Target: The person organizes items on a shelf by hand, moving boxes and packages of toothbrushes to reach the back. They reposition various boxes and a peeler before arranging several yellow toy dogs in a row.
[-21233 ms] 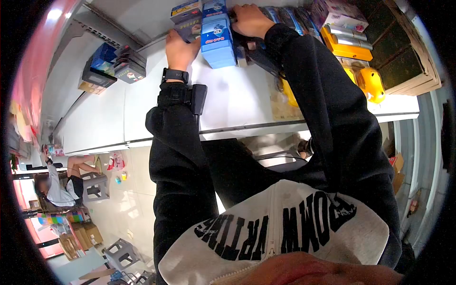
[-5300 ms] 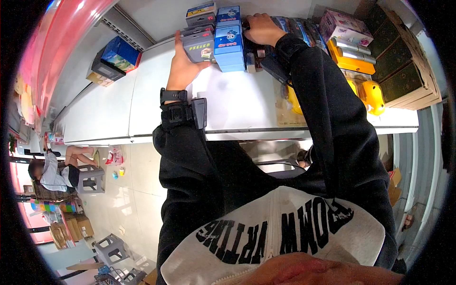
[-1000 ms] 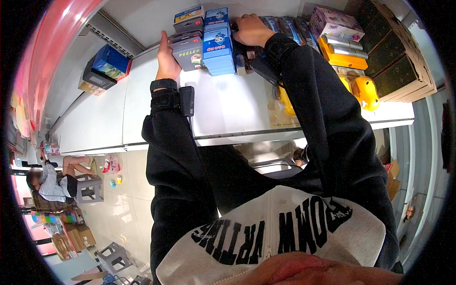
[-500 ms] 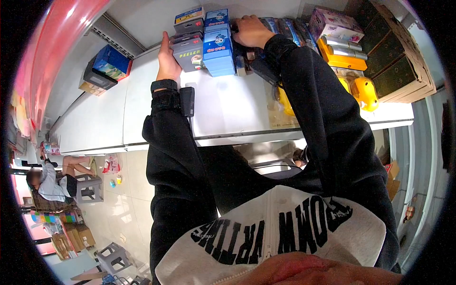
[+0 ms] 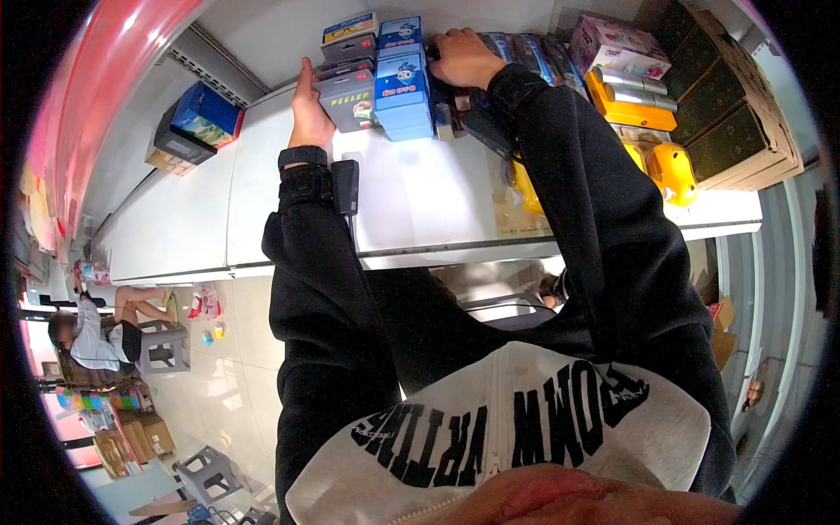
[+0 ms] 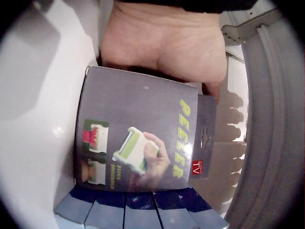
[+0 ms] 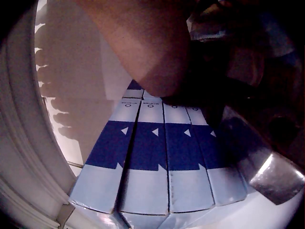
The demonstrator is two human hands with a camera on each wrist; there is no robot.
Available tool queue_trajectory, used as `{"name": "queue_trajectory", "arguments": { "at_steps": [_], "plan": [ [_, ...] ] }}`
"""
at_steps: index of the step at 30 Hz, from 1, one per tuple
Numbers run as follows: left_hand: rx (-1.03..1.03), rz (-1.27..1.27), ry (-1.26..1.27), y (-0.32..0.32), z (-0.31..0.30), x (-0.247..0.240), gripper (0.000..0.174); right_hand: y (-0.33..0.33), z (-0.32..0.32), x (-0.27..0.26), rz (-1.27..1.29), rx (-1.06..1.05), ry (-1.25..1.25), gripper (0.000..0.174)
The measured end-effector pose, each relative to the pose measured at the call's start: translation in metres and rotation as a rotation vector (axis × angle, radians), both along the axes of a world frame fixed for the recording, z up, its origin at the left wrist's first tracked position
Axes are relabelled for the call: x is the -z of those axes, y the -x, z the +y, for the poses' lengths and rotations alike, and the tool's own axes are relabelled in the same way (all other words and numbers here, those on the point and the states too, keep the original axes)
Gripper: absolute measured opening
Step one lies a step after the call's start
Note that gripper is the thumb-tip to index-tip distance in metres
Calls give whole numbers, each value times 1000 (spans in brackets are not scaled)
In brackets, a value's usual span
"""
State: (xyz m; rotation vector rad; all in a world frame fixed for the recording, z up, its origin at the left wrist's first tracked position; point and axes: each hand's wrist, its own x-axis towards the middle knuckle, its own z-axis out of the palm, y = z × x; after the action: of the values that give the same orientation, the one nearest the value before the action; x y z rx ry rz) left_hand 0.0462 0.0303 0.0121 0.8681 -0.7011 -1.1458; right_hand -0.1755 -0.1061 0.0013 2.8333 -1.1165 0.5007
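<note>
In the head view my left hand lies with straight fingers along the left side of the grey peeler box. The left wrist view shows the palm against that box. Blue boxes stand in a stack directly right of it. My right hand is at the right side of the blue boxes, fingers bent, their tips hidden. In the right wrist view the hand is above the far end of the blue boxes; whether it grips anything cannot be seen.
Dark packs, a purple box, a yellow box with silver tubes and yellow items stand right. Dark cartons fill the shelf's right end. More boxes stand left on the white shelf. A person sits at far left.
Compared with 5.3 seconds ago, the left hand's thumb no longer reaches across the peeler box's front, and the hand lies along its side. Over the last second both hands have stayed almost still.
</note>
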Motion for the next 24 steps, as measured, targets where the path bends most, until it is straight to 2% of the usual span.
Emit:
{"name": "queue_trajectory", "arguments": {
  "at_steps": [13, 24],
  "plan": [
    [5, 32, -2, -1, -2, 2, 62, -3, -15, 14, -34, 14, -68, 54],
    [15, 32, 3, -6, -5, 6, 58, 0, -5, 4, -27, -25, -3, 48]
  ]
}}
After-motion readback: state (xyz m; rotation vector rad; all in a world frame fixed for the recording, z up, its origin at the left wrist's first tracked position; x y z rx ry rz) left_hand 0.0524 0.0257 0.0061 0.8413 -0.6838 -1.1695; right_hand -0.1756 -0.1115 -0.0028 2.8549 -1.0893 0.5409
